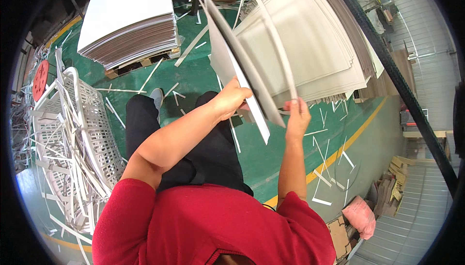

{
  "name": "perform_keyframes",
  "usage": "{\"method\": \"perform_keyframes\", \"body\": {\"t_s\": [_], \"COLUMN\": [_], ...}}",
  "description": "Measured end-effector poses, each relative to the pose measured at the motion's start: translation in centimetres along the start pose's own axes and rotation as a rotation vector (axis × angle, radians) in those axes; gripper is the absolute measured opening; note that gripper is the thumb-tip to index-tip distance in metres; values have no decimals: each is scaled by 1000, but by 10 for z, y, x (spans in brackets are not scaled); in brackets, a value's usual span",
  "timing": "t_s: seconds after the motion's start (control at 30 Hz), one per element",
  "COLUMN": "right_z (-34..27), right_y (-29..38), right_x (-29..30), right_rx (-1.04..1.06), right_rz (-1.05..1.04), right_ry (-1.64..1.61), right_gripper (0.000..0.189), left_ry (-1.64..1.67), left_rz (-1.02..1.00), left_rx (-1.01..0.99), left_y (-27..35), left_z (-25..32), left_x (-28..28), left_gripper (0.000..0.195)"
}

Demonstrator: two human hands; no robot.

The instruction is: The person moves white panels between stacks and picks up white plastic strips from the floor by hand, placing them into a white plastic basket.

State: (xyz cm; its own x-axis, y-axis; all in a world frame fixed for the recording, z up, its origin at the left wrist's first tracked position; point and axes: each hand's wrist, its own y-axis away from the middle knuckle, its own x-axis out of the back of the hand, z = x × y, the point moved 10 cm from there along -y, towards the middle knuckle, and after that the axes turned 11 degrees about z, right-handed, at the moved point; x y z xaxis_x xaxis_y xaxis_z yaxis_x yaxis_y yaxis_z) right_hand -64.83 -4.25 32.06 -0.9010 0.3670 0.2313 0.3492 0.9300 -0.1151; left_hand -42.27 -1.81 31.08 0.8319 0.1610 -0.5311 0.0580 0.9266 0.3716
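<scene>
My left hand (233,99) grips the edge of a white-faced cardboard sheet (256,110), tilted up on edge in front of my knees. Close on its right stands a second, grey sheet (250,65), blurred, with its lower corner between my hands. A long narrow cardboard strip (278,41) is pinched at its lower end between the thumb and fingers of my right hand (298,114); it bends upward in a curve over the stack of large pale cardboard sheets (319,39). Some pink fingertips show behind the white sheet; whose they are I cannot tell.
A stack of white-topped sheets (127,3) lies on a wooden pallet (145,62) at the upper left. On the left a white plastic basket (98,123) is heaped with offcut strips. More strips litter the green floor (261,167). A dark braided cable (396,76) crosses the right side.
</scene>
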Motion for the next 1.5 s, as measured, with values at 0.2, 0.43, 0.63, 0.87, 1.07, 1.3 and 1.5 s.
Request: {"method": "perform_keyframes", "body": {"t_s": [0.2, 0.43, 0.63, 0.87, 1.07, 1.3, 1.5], "right_z": [41, 128, -18, -71, -58, -66, -101], "right_y": [-91, -116, -77, -77, -21, 11, 35], "right_x": [102, 110, 46, -26, -27, -27, -103], "right_rx": [36, -207, 60, 412, 336, 189, 251], "right_rz": [472, 414, 349, -256, -460, -473, -682], "right_ry": [122, -33, -230, 1222, 881, 1050, 955], "right_gripper": [32, 28, 43, 36, 31, 35, 44], "left_ry": [-47, -27, -81, -103, -206, -184, -179], "left_rz": [-66, -76, -111, -55, 35, 54, 50], "left_rx": [44, 61, 103, 58, -6, -58, 45], "left_y": [-24, -11, -7, -14, -44, -43, -39], "left_z": [-11, -15, -16, -33, -51, -43, -49], "left_x": [-20, -16, -9, -11, -27, -25, -12], "left_gripper": [47, 48, 51, 64, 88, 100, 84]}}
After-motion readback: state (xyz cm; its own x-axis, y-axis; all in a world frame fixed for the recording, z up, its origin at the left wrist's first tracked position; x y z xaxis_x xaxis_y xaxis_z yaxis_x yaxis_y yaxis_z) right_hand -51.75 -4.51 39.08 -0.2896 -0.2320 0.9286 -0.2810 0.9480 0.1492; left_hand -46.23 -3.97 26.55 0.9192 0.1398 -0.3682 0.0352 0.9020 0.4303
